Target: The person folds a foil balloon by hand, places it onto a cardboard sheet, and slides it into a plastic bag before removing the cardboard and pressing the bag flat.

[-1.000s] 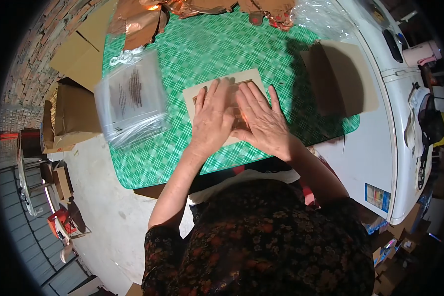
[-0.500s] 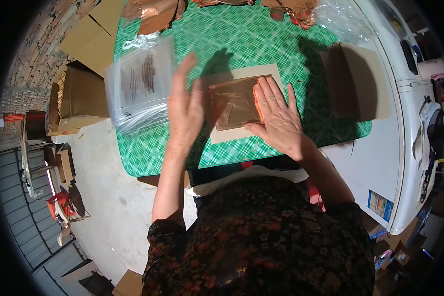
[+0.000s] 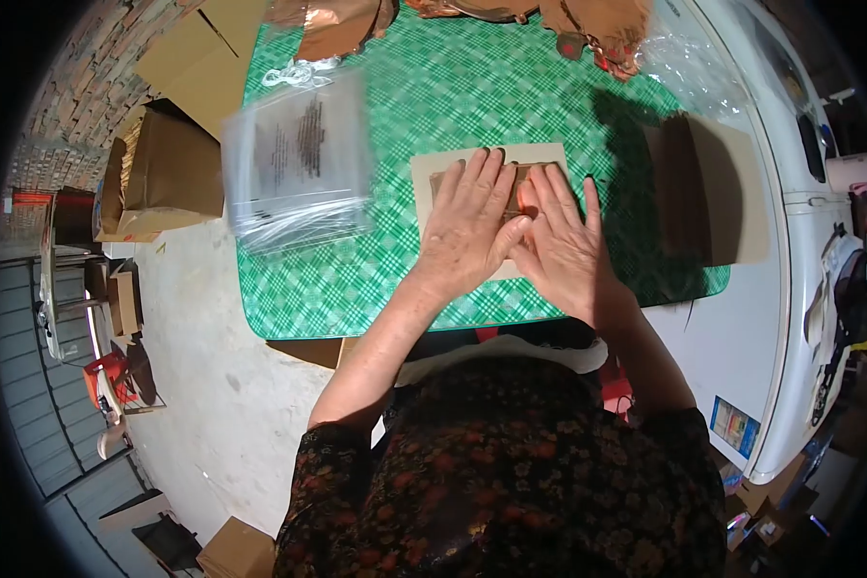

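A flat brown, shiny packet (image 3: 523, 174) lies on a pale cardboard sheet (image 3: 539, 152) near the front of the green checked table. My left hand (image 3: 467, 226) rests palm down over the packet's left part, its fingers stretched out. Beside it, my right hand (image 3: 566, 236) lies flat over the right part, with the fingers extended and the little finger apart. The two thumbs meet near the packet's lower middle. Most of the packet is hidden under both hands; a bit of orange shows by the right fingers.
A stack of clear plastic bags (image 3: 299, 159) with printed text lies left on the table (image 3: 433, 87). Copper-coloured wrappers (image 3: 347, 29) are along the far edge. Crumpled clear plastic (image 3: 689, 72) and a cardboard sheet (image 3: 742, 193) are at the right. An open carton (image 3: 178, 178) stands left.
My left hand has come down and right from above the table onto the packet, next to my right hand. The right hand stays flat there. The view has shifted slightly.
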The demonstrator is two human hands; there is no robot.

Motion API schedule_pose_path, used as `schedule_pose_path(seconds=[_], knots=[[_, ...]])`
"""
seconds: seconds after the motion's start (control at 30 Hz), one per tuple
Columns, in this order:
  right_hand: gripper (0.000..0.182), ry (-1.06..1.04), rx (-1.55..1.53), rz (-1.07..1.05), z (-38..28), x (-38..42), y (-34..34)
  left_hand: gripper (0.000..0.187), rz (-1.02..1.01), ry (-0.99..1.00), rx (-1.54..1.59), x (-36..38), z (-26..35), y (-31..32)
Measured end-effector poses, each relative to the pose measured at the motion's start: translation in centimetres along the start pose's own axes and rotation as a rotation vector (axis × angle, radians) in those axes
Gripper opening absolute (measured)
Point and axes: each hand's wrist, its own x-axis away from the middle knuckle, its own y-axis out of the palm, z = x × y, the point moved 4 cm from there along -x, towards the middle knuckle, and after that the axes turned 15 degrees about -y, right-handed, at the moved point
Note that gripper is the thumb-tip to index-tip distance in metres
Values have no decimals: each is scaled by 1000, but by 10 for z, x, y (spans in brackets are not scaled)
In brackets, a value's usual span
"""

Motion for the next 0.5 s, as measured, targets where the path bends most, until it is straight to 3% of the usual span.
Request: schedule_pose_path(seconds=[0.13, 0.23, 0.4, 0.5], knots=[[78, -30, -1, 89, -7, -17, -24, 70, -55, -74, 208, -5, 0, -11], [82, -30, -47, 76, -11, -28, -13, 59, 22, -156, 487, -3, -11, -29], [100, -117, -198, 0, -18, -26, -10, 39, 183, -207, 362, 0, -51, -71], [101, -137, -243, -38, -17, -20, -7, 46, 156, -211, 296, 3, -73, -77]])
